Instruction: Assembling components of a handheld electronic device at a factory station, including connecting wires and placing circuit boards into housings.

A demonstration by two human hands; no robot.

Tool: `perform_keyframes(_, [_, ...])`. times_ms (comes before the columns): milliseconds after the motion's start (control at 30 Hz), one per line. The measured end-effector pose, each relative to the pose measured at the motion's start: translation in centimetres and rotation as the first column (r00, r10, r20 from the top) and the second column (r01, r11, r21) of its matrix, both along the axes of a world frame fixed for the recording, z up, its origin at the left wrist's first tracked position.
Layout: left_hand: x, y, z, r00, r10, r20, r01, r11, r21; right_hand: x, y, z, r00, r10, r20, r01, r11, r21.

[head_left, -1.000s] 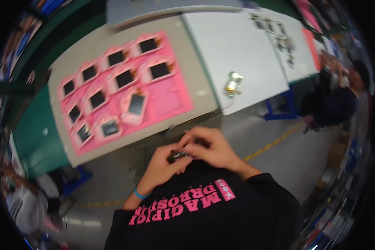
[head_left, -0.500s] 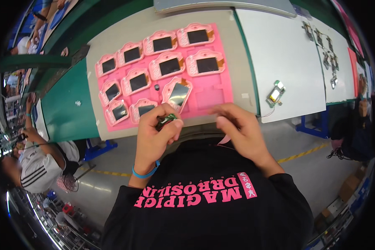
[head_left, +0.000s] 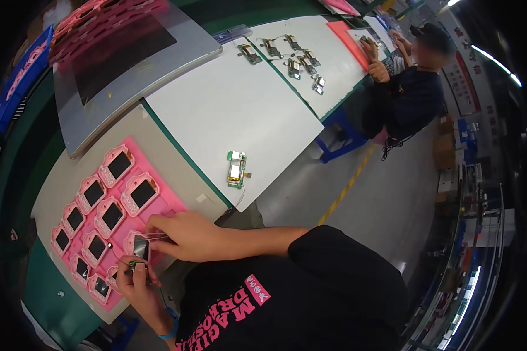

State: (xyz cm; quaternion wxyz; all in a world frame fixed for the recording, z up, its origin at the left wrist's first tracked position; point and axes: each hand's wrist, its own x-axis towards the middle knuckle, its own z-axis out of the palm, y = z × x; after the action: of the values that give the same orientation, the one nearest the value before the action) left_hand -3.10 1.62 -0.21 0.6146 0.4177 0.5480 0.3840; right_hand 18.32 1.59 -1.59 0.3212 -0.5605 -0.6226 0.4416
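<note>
A pink mat (head_left: 168, 205) on the grey bench holds several pink device shells with dark screens (head_left: 129, 196). My right hand (head_left: 184, 234) rests on the mat's near edge, its fingers pinching a thin flat strip over an unshelled screen module (head_left: 140, 247). My left hand (head_left: 136, 282) sits just below it at the bench edge, gripping a small green circuit part (head_left: 136, 266) between thumb and fingers.
A green circuit board with a battery (head_left: 236, 169) lies on the white table (head_left: 228, 105) to the right. More boards (head_left: 293, 58) lie farther back. A grey tray (head_left: 134, 58) sits at the upper left. Another person (head_left: 413, 88) sits working at the far end.
The view has swung right and tilted. My right hand has come left onto the mat beside the screen module. My left hand still grips the small part, now below the module.
</note>
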Motion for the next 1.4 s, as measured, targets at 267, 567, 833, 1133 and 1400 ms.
perform_keyframes(267, [0.3,-0.4,0.2,0.996,0.005,0.087,-0.011,0.998,0.061,1.0,-0.7,-0.2,0.977,-0.071,-0.2,0.084,0.995,0.053])
perform_keyframes(567, [0.1,0.2,1.5,0.993,-0.109,0.037,0.104,0.987,0.121,3.6,-2.5,-1.5,0.099,-0.262,-0.96,-0.207,0.938,-0.277])
perform_keyframes(833, [1.2,2.1,2.9,0.999,-0.043,0.002,0.042,0.991,0.126,4.0,-3.0,-1.3,-0.238,-0.209,-0.948,-0.233,0.96,-0.153])
perform_keyframes(1133, [3.4,3.3,3.2,0.872,0.015,-0.489,0.106,0.97,0.219,3.0,-3.1,-0.2,0.562,-0.323,-0.761,-0.127,0.876,-0.466])
perform_keyframes(1400, [4.0,4.4,1.8,0.801,-0.014,-0.599,0.18,0.959,0.218,2.4,-2.6,1.4,0.672,-0.222,-0.706,-0.322,0.771,-0.55])
